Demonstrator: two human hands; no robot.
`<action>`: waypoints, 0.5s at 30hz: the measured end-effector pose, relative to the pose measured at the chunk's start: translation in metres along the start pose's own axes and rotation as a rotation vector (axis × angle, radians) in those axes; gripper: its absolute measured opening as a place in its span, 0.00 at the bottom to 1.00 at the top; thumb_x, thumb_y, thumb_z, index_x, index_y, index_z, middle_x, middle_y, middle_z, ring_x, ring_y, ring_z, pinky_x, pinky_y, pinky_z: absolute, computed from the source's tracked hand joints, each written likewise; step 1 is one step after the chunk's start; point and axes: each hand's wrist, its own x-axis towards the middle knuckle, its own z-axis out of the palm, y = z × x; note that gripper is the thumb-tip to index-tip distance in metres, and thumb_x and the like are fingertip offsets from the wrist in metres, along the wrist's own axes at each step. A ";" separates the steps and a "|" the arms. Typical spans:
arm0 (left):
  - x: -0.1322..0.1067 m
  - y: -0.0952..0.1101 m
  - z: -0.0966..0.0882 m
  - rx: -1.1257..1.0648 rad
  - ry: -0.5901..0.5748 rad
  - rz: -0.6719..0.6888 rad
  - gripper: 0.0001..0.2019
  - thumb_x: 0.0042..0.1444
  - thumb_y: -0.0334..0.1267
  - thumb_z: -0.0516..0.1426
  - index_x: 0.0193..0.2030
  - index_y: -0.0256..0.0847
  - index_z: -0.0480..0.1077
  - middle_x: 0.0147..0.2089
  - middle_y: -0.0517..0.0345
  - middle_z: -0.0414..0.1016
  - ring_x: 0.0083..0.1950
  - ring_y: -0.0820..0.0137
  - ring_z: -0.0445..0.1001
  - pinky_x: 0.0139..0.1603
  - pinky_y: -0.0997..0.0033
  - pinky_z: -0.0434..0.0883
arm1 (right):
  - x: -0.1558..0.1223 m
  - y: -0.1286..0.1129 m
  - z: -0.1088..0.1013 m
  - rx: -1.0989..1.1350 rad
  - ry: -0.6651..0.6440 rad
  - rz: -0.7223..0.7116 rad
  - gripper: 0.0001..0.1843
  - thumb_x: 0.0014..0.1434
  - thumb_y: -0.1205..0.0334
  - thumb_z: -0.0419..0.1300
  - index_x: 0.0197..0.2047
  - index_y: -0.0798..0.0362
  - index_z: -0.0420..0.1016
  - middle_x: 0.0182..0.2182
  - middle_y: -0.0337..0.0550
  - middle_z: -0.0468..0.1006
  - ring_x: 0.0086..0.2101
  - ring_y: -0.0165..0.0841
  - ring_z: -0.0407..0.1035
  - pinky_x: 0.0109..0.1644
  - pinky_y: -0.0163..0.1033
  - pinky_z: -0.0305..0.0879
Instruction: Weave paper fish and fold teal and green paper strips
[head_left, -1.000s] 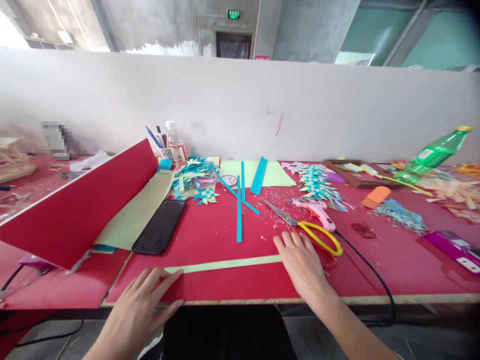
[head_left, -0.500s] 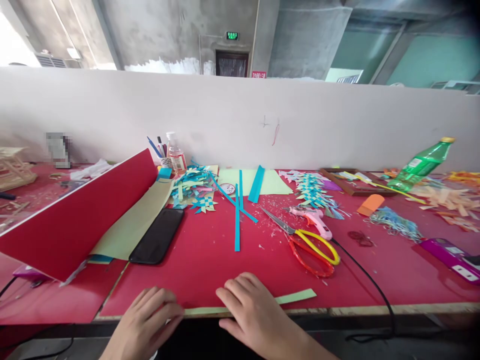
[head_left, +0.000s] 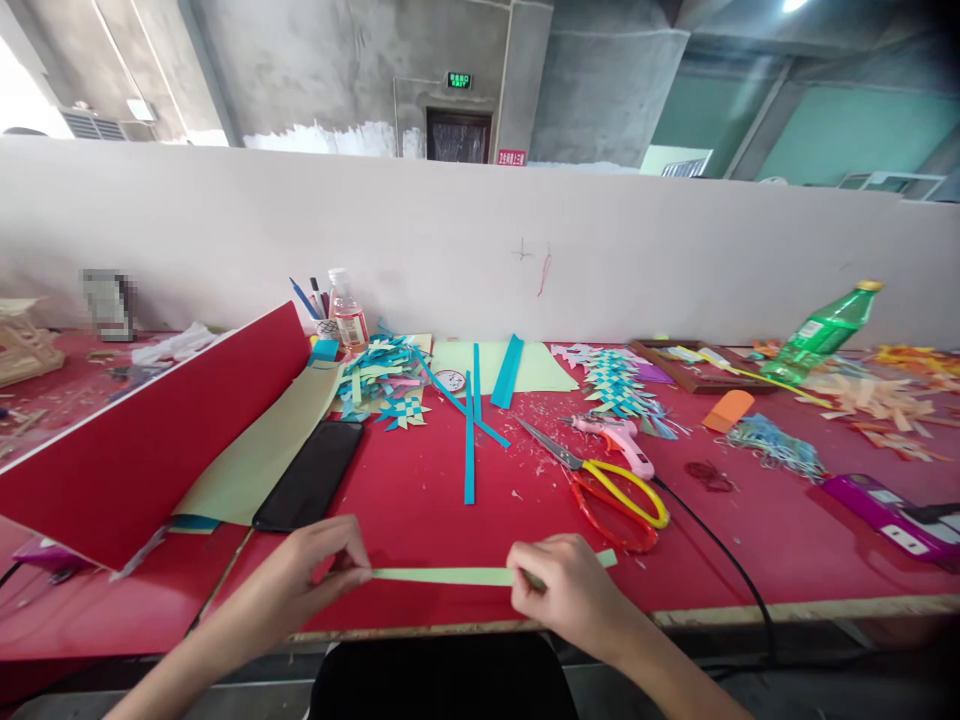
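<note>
A long pale green paper strip [head_left: 450, 576] is held level just above the near edge of the red table [head_left: 420, 500]. My left hand [head_left: 315, 570] pinches its left end between thumb and fingertips. My right hand [head_left: 570, 595] is closed on the strip farther right, and a short tail of the strip pokes out past it. Scissors with one yellow and one red handle [head_left: 615, 490] lie just beyond my right hand.
A black phone [head_left: 311, 475] lies to the left beside a raised red sheet [head_left: 150, 440] and a pale green sheet. Blue strips [head_left: 469, 440], woven paper pieces [head_left: 619, 385], a pink glue gun [head_left: 615, 440] with a black cord, a green bottle [head_left: 821, 330] and a white partition wall stand behind.
The strip lay flat on the table with both hands pressed on it; both hands slid it to the near edge and now pinch it lifted off the surface.
</note>
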 end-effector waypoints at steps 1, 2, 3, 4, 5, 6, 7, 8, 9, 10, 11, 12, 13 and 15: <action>0.003 -0.004 -0.004 0.000 0.000 -0.004 0.12 0.56 0.40 0.47 0.25 0.38 0.62 0.26 0.61 0.65 0.28 0.76 0.63 0.30 0.79 0.61 | -0.003 0.006 -0.004 -0.005 -0.027 0.023 0.06 0.44 0.72 0.48 0.19 0.53 0.58 0.13 0.30 0.60 0.16 0.22 0.53 0.24 0.30 0.43; 0.005 -0.008 -0.007 0.003 0.001 -0.014 0.12 0.56 0.41 0.47 0.26 0.38 0.62 0.27 0.61 0.65 0.28 0.76 0.63 0.30 0.79 0.60 | -0.006 0.011 -0.008 -0.013 -0.047 0.051 0.06 0.44 0.72 0.48 0.20 0.53 0.59 0.13 0.31 0.60 0.16 0.22 0.53 0.23 0.30 0.43; 0.008 -0.013 -0.011 0.009 0.006 -0.028 0.12 0.56 0.41 0.47 0.26 0.38 0.62 0.27 0.61 0.65 0.28 0.76 0.63 0.30 0.79 0.60 | -0.010 0.016 -0.012 -0.023 -0.061 0.077 0.06 0.45 0.71 0.48 0.20 0.53 0.59 0.13 0.31 0.60 0.16 0.22 0.54 0.23 0.30 0.43; 0.012 -0.017 -0.014 0.016 0.008 -0.040 0.12 0.56 0.42 0.47 0.26 0.38 0.62 0.27 0.61 0.65 0.28 0.75 0.63 0.30 0.79 0.60 | -0.013 0.022 -0.015 -0.038 -0.067 0.103 0.07 0.45 0.71 0.48 0.20 0.53 0.59 0.13 0.31 0.60 0.16 0.22 0.54 0.23 0.30 0.43; 0.015 -0.021 -0.018 0.025 0.005 -0.043 0.13 0.56 0.42 0.47 0.26 0.38 0.62 0.27 0.61 0.65 0.29 0.75 0.63 0.30 0.79 0.60 | -0.017 0.026 -0.017 -0.057 -0.068 0.126 0.07 0.45 0.71 0.48 0.20 0.53 0.59 0.13 0.31 0.61 0.16 0.22 0.55 0.23 0.30 0.43; 0.018 -0.024 -0.021 0.036 -0.004 -0.037 0.13 0.56 0.42 0.47 0.27 0.37 0.63 0.28 0.60 0.66 0.29 0.75 0.63 0.31 0.79 0.60 | -0.020 0.031 -0.019 -0.079 -0.067 0.142 0.07 0.46 0.71 0.47 0.20 0.53 0.59 0.13 0.31 0.61 0.16 0.22 0.55 0.22 0.30 0.42; 0.021 -0.027 -0.023 0.050 -0.018 -0.021 0.13 0.56 0.42 0.46 0.27 0.37 0.63 0.28 0.60 0.66 0.29 0.75 0.63 0.31 0.78 0.60 | -0.023 0.035 -0.020 -0.105 -0.069 0.150 0.07 0.46 0.71 0.47 0.20 0.53 0.58 0.13 0.31 0.61 0.16 0.22 0.55 0.22 0.30 0.42; 0.024 -0.030 -0.026 0.065 -0.033 -0.002 0.13 0.56 0.43 0.46 0.27 0.37 0.63 0.28 0.60 0.66 0.30 0.74 0.64 0.32 0.78 0.60 | -0.026 0.038 -0.021 -0.132 -0.072 0.148 0.07 0.47 0.71 0.47 0.20 0.53 0.59 0.13 0.32 0.61 0.16 0.23 0.56 0.22 0.30 0.42; 0.027 -0.032 -0.028 0.080 -0.044 0.014 0.13 0.56 0.43 0.46 0.27 0.37 0.63 0.29 0.59 0.66 0.30 0.74 0.64 0.32 0.78 0.60 | -0.029 0.040 -0.021 -0.160 -0.077 0.139 0.07 0.47 0.71 0.46 0.20 0.53 0.59 0.14 0.32 0.62 0.16 0.23 0.56 0.22 0.31 0.42; 0.030 -0.034 -0.030 0.092 -0.050 0.023 0.13 0.56 0.43 0.46 0.27 0.37 0.63 0.29 0.59 0.66 0.30 0.74 0.63 0.31 0.78 0.60 | -0.032 0.042 -0.022 -0.186 -0.081 0.128 0.08 0.48 0.71 0.46 0.21 0.53 0.59 0.14 0.33 0.62 0.16 0.23 0.57 0.22 0.31 0.43; 0.031 -0.036 -0.032 0.098 -0.049 0.024 0.13 0.56 0.43 0.47 0.27 0.37 0.63 0.29 0.59 0.66 0.30 0.74 0.64 0.31 0.78 0.60 | -0.034 0.044 -0.022 -0.207 -0.080 0.122 0.09 0.48 0.71 0.45 0.21 0.53 0.60 0.14 0.33 0.62 0.16 0.24 0.58 0.22 0.31 0.43; 0.033 -0.037 -0.034 0.098 -0.044 0.018 0.13 0.56 0.43 0.47 0.27 0.37 0.63 0.28 0.59 0.67 0.30 0.74 0.64 0.31 0.78 0.60 | -0.036 0.045 -0.023 -0.220 -0.075 0.123 0.09 0.48 0.71 0.45 0.21 0.53 0.60 0.13 0.33 0.63 0.16 0.24 0.58 0.22 0.31 0.43; 0.034 -0.038 -0.035 0.093 -0.039 0.007 0.13 0.56 0.43 0.47 0.27 0.37 0.63 0.28 0.59 0.67 0.30 0.74 0.64 0.32 0.78 0.60 | -0.038 0.046 -0.024 -0.225 -0.068 0.135 0.09 0.48 0.71 0.45 0.20 0.53 0.60 0.13 0.33 0.63 0.16 0.24 0.59 0.22 0.31 0.43; 0.036 -0.038 -0.038 0.083 -0.051 -0.013 0.13 0.55 0.44 0.47 0.27 0.37 0.63 0.28 0.59 0.67 0.30 0.74 0.64 0.32 0.78 0.61 | -0.039 0.048 -0.026 -0.225 -0.050 0.183 0.09 0.48 0.70 0.46 0.20 0.53 0.60 0.13 0.33 0.63 0.15 0.24 0.59 0.21 0.31 0.43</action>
